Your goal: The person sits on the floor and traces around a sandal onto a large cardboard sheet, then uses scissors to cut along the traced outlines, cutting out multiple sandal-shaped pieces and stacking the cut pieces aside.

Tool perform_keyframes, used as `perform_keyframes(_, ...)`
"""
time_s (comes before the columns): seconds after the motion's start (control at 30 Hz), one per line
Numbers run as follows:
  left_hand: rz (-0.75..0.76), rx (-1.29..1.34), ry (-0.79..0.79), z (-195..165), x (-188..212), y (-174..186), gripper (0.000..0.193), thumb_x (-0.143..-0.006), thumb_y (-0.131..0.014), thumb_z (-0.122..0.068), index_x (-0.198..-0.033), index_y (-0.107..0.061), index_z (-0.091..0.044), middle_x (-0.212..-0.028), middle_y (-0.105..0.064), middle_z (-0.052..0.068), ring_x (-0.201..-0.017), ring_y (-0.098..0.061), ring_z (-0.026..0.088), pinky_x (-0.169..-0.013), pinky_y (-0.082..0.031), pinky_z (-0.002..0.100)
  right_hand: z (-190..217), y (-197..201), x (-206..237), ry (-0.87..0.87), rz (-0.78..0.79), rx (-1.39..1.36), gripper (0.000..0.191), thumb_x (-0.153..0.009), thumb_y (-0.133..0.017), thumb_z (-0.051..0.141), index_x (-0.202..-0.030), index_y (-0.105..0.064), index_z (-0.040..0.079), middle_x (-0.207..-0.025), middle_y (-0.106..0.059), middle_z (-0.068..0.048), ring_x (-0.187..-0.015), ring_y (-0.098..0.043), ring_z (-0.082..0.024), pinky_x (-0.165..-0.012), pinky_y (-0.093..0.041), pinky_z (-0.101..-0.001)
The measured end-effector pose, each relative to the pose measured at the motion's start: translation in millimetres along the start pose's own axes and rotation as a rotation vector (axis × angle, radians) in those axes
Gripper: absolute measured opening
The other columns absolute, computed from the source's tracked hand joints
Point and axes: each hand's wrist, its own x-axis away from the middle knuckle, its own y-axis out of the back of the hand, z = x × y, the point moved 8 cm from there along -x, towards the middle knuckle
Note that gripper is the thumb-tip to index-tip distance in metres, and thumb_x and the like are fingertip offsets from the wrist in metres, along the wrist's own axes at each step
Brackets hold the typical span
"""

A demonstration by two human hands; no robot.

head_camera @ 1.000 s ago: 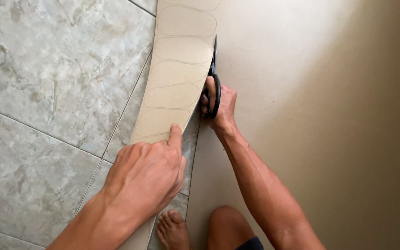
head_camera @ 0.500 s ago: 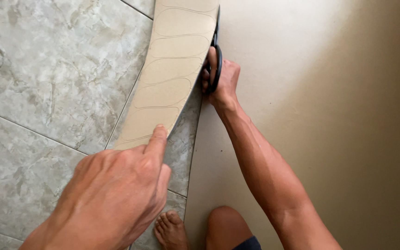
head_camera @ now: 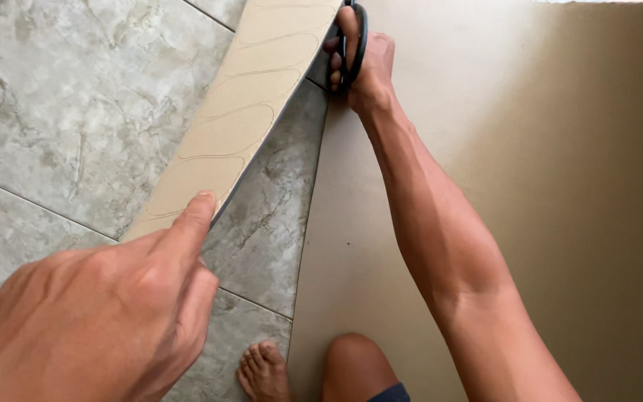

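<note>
A large tan cardboard sheet (head_camera: 530,186) lies on the floor. A long strip (head_camera: 251,112) with drawn oval outlines is cut away from its left side and swings out over the tiles. My right hand (head_camera: 362,63) grips black scissors (head_camera: 355,45) by the handles at the top of the cut; the blades are hidden beyond the frame's top edge. My left hand (head_camera: 106,320) is close to the camera at lower left, with its index fingertip pressing on the near end of the strip.
Grey marbled floor tiles (head_camera: 68,126) with grout lines fill the left side and show in the gap between strip and sheet. My bare foot (head_camera: 266,372) and knee (head_camera: 359,365) rest at the bottom edge, the knee on the cardboard.
My right hand with the scissors has moved farther up along the cut. The strip has swung more to the left. My left hand has lifted nearer the camera, only its fingertip on the strip.
</note>
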Motion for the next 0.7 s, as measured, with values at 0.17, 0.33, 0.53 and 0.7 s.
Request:
perform_keyframes(0.17,-0.095,-0.036,0.003,-2.0,16.3,9.3,0.062,-0.094,-0.057,-0.036,-0.152,-0.05,-0.015,-0.078,-0.074,0.009,-0.066,-0.074,0.029,-0.068,-0.062,0.043,9.7,28.4,47.4,0.186,0.055,0.039,0.037,-0.089,-0.073,0.031,-0.069,-0.066,0.0,-0.049,-0.052,-0.004,-0.035,-0.046,-0.013,-0.034,-0.033,-0.0308)
perform_keyframes(0.33,-0.479,0.354,-0.344,-61.0,34.8,11.5,0.062,-0.085,-0.063,-0.022,-0.144,-0.055,-0.007,-0.084,-0.071,0.018,-0.068,-0.069,0.036,-0.063,-0.057,0.048,-51.8,114.4,169.1,0.124,-0.086,0.595,0.048,-0.089,-0.076,0.046,-0.069,-0.068,0.002,-0.05,-0.054,-0.003,-0.044,-0.051,-0.01,-0.042,-0.039,-0.0331)
perform_keyframes(0.53,-0.522,0.724,-0.307,-22.1,68.4,-118.8,0.053,-0.089,-0.068,-0.032,-0.139,-0.061,-0.015,-0.103,-0.073,0.011,-0.09,-0.07,0.031,-0.075,-0.057,0.04,-152.3,244.0,353.6,0.323,-0.389,1.055,0.042,-0.086,-0.077,0.041,-0.106,-0.069,0.004,-0.089,-0.069,-0.015,-0.081,-0.065,-0.035,-0.071,-0.05,-0.0476)
perform_keyframes(0.7,-0.382,0.915,-0.021,21.7,120.3,-278.8,0.054,-0.088,-0.068,-0.035,-0.138,-0.061,-0.014,-0.122,-0.07,0.009,-0.108,-0.069,0.024,-0.088,-0.056,0.037,-204.4,296.9,420.3,0.669,-0.682,1.146,0.044,-0.092,-0.078,0.034,-0.113,-0.059,0.0,-0.108,-0.058,-0.016,-0.106,-0.054,-0.038,-0.094,-0.043,-0.0524)
